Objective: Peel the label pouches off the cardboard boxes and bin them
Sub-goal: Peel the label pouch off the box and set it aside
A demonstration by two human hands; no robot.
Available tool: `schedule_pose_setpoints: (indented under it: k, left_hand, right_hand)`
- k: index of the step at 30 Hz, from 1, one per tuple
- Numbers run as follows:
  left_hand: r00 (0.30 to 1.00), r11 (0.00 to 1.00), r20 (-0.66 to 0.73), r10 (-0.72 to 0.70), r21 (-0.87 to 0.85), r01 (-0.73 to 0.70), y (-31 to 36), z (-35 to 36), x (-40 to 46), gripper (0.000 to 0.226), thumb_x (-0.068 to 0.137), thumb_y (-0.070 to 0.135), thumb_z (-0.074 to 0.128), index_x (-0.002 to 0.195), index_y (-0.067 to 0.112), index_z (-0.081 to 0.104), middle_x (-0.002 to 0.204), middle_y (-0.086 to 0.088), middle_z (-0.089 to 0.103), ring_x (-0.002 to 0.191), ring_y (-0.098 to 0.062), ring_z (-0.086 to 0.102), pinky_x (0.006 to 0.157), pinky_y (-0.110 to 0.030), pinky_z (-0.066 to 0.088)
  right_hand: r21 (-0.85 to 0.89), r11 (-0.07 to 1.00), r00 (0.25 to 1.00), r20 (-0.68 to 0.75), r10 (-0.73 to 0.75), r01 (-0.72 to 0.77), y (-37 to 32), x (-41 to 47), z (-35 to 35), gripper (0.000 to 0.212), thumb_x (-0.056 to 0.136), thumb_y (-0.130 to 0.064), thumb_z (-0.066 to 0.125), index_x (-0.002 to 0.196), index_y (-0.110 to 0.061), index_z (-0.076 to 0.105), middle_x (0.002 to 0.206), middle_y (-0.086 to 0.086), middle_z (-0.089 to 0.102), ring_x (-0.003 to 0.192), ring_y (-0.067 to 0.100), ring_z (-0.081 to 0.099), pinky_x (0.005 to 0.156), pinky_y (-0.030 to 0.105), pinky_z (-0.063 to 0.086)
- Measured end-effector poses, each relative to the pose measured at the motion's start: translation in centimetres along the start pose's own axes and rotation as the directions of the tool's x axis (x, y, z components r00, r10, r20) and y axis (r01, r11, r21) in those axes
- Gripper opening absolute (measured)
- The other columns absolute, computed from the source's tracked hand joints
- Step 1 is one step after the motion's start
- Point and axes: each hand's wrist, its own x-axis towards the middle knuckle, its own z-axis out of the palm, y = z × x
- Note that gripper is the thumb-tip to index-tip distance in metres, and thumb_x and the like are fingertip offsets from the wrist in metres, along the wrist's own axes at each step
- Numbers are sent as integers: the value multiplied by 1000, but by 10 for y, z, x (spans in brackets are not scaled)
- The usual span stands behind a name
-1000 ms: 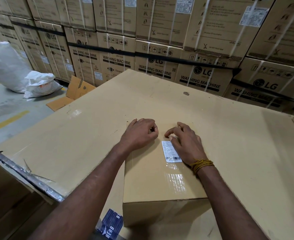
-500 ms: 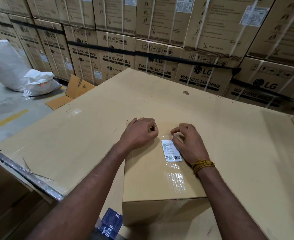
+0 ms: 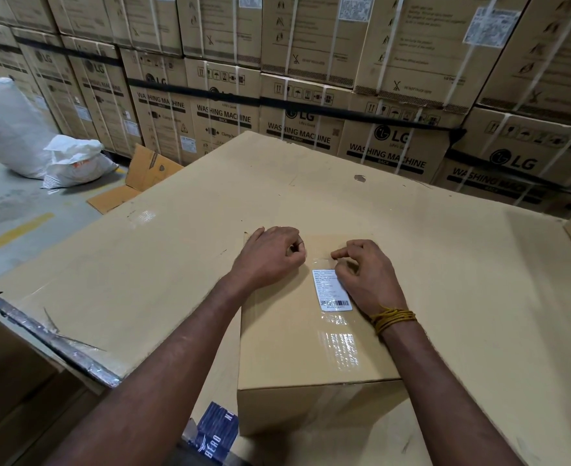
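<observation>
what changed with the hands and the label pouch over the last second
The right hand slid toward the far end of the label pouch and curled its fingers, thumb and forefinger now picking at the pouch's clear top edge. Whether that edge has lifted cannot be told. The left hand stayed curled on the small cardboard box, which did not move.

I'm standing in a warehouse: washing-machine cartons stacked in strapped rows beyond the far edge of my big cardboard worktop, white sacks on a concrete floor with a yellow line.
</observation>
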Motion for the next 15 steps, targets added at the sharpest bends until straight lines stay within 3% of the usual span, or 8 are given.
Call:
schedule_pose_setpoints:
  k: [3,6,10,13,15]
  left_hand:
    - [1000,1000,-3,0,0,0,0,0,0,13,92,26,48,94,22,60,121,7,63,120,-10,51,114,-36,17]
    - [1000,1000,-6,-6,5,6,0,1,2,13,92,26,48,94,21,60,122,7,63,119,-11,51,115,-37,17]
    - [1000,1000,-5,-3,1,3,0,1,1,12,91,26,48,93,22,59,122,6,63,119,-11,51,115,-37,18]
    - [1000,1000,0,-4,-4,4,0,0,1,12,92,26,48,94,22,59,123,6,62,120,-11,50,115,-36,17]
    - [1000,1000,1,-5,0,5,0,0,1,13,93,26,48,96,22,60,124,6,62,121,-11,50,115,-36,17]
  right_hand:
    - [-9,1000,999,25,-23,23,1,0,1,15,85,-14,62,95,-23,68,109,-5,54,105,10,53,90,20,43]
    - [-65,997,997,60,-38,42,2,0,4,23,86,-21,62,107,-32,65,115,-10,51,109,10,51,97,37,43]
    - [-113,993,994,102,-30,42,1,1,4,23,89,-26,60,108,-37,64,122,-10,49,117,9,46,92,28,27]
    - [-125,991,995,93,-30,41,1,1,4,15,88,-27,61,102,-35,61,119,-12,49,115,11,48,89,28,26]
    - [-135,990,994,102,-34,48,2,1,4,20,89,-30,59,108,-36,60,121,-13,49,118,11,47,91,28,26]
